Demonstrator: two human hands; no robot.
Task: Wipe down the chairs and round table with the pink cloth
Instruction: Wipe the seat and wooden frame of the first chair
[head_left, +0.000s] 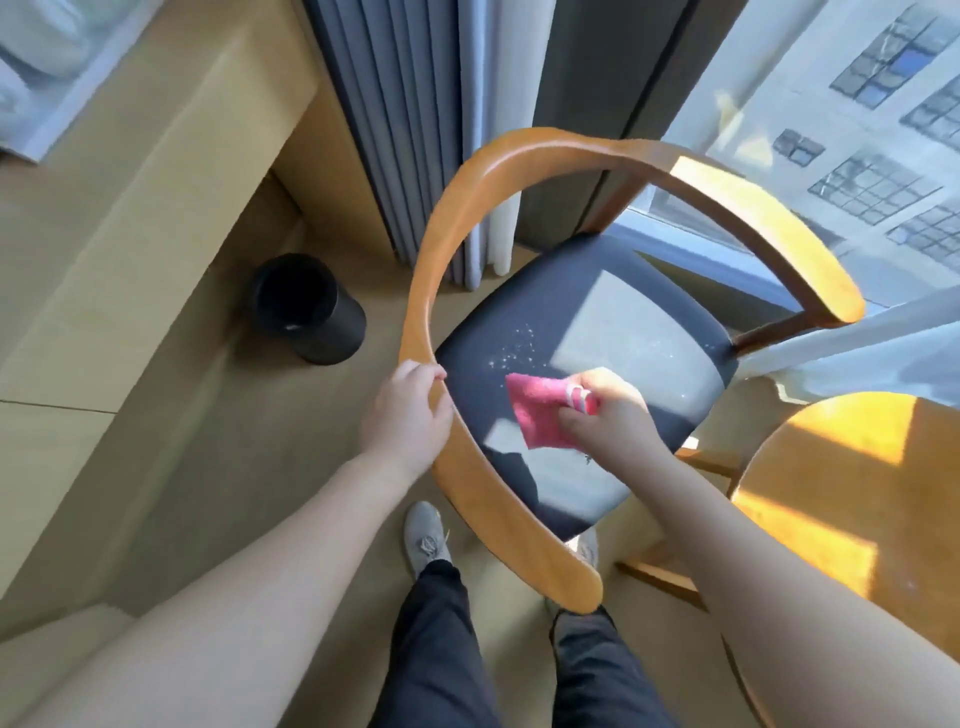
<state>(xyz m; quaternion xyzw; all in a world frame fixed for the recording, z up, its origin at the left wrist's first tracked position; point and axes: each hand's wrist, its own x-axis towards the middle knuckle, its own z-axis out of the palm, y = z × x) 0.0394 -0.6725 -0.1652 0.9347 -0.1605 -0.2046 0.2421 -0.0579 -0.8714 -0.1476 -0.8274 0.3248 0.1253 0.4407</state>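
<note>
A: Your chair (431, 291) fills the middle of the view, its curved wooden rail sweeping round a dark seat (649, 374). The round table (831, 493) sits just beside it on your right, sunlit and, by my reckoning, not yet wiped.

B: Agreed. You are on the seat step, so the job looks early to me. A black bin (306, 309) stands on the floor well off to your left, out of the way.

A: Your left hand (405, 410) is curled round the rail, steadying the chair. Your right hand (608, 410) has its fingers pinched on the pink cloth (535, 410), which is spread on the seat on the side closest to you.

B: What matters now is the scatter of white specks (511, 345). They lie just beyond the cloth's far edge, away from you and a shade to your left, between the cloth and the rail.

A: So your right hand is the nearer one, and the cloth leads it. A push forward and slightly left should carry the cloth over them. I would then draw them back toward you rather than drive them under the rail.
</note>
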